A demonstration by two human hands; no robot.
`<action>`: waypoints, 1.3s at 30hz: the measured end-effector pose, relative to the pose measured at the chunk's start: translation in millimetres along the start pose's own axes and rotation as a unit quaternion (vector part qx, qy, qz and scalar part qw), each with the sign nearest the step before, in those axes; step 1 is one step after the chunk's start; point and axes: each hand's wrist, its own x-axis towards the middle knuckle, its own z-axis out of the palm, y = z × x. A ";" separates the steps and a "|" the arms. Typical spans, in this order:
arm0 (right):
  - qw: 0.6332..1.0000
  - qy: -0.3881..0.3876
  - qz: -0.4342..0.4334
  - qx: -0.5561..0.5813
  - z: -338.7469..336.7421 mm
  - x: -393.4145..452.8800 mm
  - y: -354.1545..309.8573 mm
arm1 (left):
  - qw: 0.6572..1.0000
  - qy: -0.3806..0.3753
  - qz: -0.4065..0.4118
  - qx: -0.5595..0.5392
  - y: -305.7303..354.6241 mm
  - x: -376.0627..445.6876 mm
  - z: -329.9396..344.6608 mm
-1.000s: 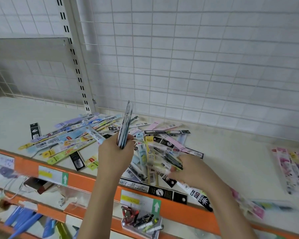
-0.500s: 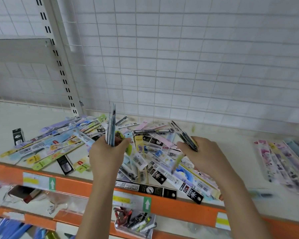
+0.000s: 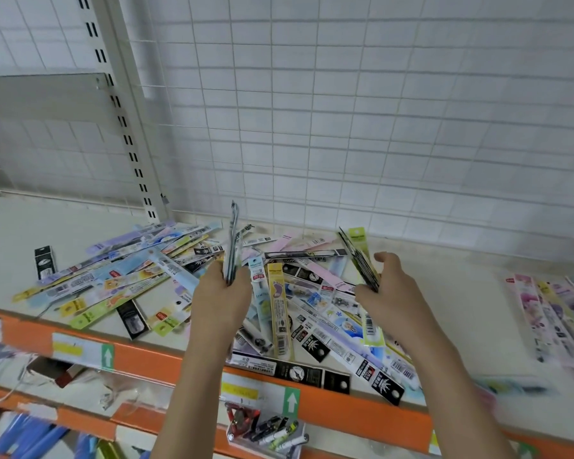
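Note:
A loose heap of long, flat pen-refill packets (image 3: 289, 293) in many colours covers the middle of a cream shelf (image 3: 451, 293). Above the heap, my left hand (image 3: 221, 299) grips a thin upright bundle of packets (image 3: 233, 240), seen edge-on. To the right, my right hand (image 3: 390, 293) holds a second small bundle of dark packets (image 3: 362, 263), tilted left, with a yellow-green packet (image 3: 358, 236) behind it. The two hands are apart, roughly level, both over the heap.
The shelf has an orange front rail (image 3: 153, 356) with price labels. A white wire grid (image 3: 345, 127) backs the shelf. A row of pink and pastel packets (image 3: 550, 313) lies at the right. A tray of small pens (image 3: 269, 429) sits on the shelf below.
My right hand lifted off the heap with a few dark packets and rose level with the left hand. The left hand kept its bundle upright. The camera shifted slightly.

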 end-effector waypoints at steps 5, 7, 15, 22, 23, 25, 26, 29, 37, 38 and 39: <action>1.000 0.009 0.001 -0.024 -8.1 2.5 6.5 | 0.958 0.008 0.047 0.284 0.7 3.3 18.8; 0.999 0.010 -0.003 -0.031 -12.2 2.6 9.2 | 0.931 -0.009 0.036 0.364 -3.1 4.0 28.9; 0.996 0.027 -0.004 -0.090 -12.1 10.2 22.5 | 0.928 -0.045 -0.015 0.369 -4.7 10.4 38.5; 0.998 -0.027 -0.026 -0.056 -11.0 14.8 23.4 | 0.980 -0.029 -0.011 0.196 -4.2 11.6 25.6; 0.997 -0.044 -0.033 -0.057 -10.0 15.4 22.4 | 0.986 -0.016 0.005 0.166 -2.4 11.1 23.6; 0.992 -0.073 -0.049 -0.086 -6.4 16.7 21.4 | 0.994 0.004 0.028 0.101 2.3 9.3 19.3; 0.990 -0.080 -0.055 -0.099 -4.6 16.9 20.6 | 0.997 0.012 0.034 0.073 5.1 7.9 16.9; 0.989 -0.103 -0.044 -0.092 0.0 17.4 19.4 | 0.999 0.020 0.037 0.018 12.7 0.5 9.6; 0.974 -0.136 -0.028 -0.180 14.3 15.3 30.2 | 0.998 0.019 0.057 -0.020 11.8 -11.4 -1.7; 0.976 -0.121 -0.033 -0.177 12.4 14.2 29.1 | 0.998 0.017 0.052 -0.036 11.5 -12.1 -1.9; 0.979 -0.107 -0.039 -0.169 9.1 12.8 27.3 | 0.997 0.017 0.045 -0.058 12.3 -12.8 -2.2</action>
